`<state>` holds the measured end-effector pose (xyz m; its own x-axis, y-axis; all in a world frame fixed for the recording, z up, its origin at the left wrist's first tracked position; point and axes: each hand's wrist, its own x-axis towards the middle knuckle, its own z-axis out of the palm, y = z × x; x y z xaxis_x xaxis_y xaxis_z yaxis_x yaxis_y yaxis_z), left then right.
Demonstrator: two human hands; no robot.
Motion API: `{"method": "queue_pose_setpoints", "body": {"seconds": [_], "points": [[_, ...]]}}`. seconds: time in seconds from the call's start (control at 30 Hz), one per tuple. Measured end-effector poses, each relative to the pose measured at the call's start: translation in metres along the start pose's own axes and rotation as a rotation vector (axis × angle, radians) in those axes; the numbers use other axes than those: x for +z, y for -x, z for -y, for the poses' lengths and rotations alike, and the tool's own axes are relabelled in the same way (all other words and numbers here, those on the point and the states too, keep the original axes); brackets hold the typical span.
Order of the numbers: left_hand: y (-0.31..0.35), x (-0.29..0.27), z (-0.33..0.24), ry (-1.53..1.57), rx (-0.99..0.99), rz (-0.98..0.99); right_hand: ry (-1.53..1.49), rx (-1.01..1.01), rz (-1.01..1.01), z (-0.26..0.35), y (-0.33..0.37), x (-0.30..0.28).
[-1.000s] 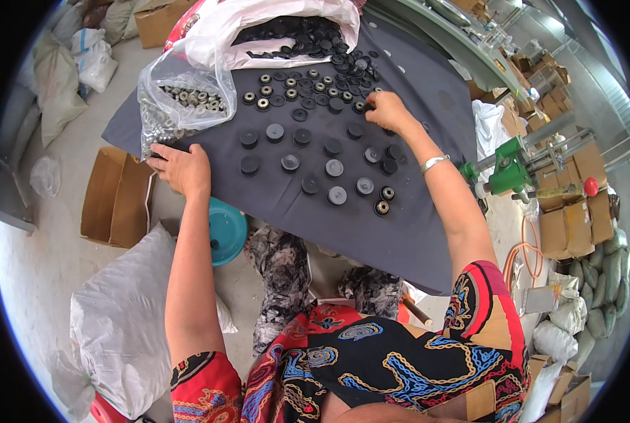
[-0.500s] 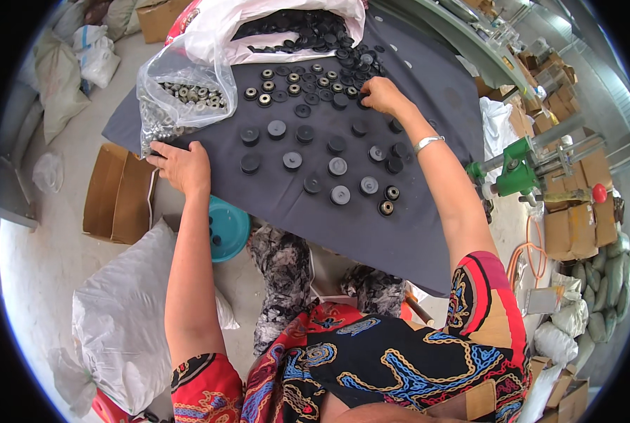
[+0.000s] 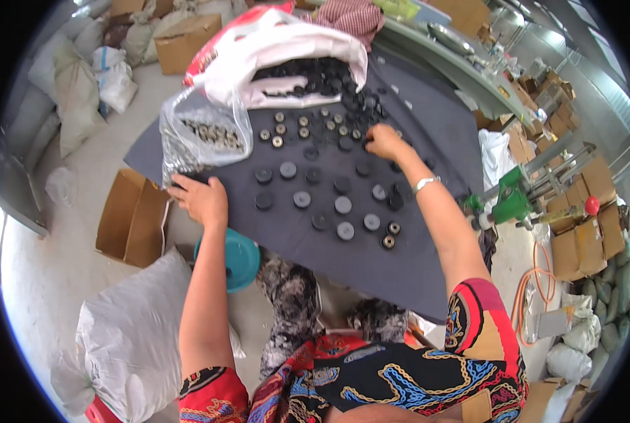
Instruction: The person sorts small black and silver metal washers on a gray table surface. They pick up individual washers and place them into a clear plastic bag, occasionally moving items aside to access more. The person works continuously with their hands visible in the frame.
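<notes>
My left hand [image 3: 202,200] lies at the table's left edge with fingers spread, touching the lower end of a clear plastic bag [image 3: 220,113] of small metal ring-shaped parts. Farther right, my right hand [image 3: 387,143] has its fingers drawn together beside the loose black discs; whatever is between the fingertips is hidden. Several metal-centred rings [image 3: 304,132] sit on black discs in front of the large bag. Nearer me stand several thick round black pieces [image 3: 342,205], some with grey tops. Two pieces with metal centres [image 3: 388,242] stand at their right end.
A large white-and-red bag [image 3: 237,63] spills black discs [image 3: 361,106] onto the dark cloth-covered table [image 3: 280,236]. Below the left edge are a cardboard box [image 3: 128,222], a teal basin [image 3: 243,264] and a stuffed white sack [image 3: 132,324]. A green hand press [image 3: 509,197] stands at the right.
The whole view has shifted, so the table and bags appear lower in the picture. Both hands keep nearly the same places: the left by the clear bag, the right by the black discs.
</notes>
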<state>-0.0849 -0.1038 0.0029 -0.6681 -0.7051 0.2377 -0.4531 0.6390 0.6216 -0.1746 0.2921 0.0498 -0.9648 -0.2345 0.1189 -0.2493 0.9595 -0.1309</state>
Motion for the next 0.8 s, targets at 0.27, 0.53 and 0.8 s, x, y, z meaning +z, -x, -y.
{"method": "queue_pose_setpoints", "body": {"seconds": [0.27, 0.53, 0.8], "points": [[-0.002, -0.003, 0.006, -0.008, -0.022, 0.002, 0.093, 0.066, 0.244, 0.021, 0.018, -0.014], [-0.002, -0.003, 0.006, -0.012, -0.028, 0.059, -0.053, 0.088, -0.007, 0.006, 0.042, -0.018], [-0.002, 0.001, 0.006, -0.034, -0.031, 0.068, -0.032, 0.126, 0.060, -0.001, 0.075, -0.025]]}}
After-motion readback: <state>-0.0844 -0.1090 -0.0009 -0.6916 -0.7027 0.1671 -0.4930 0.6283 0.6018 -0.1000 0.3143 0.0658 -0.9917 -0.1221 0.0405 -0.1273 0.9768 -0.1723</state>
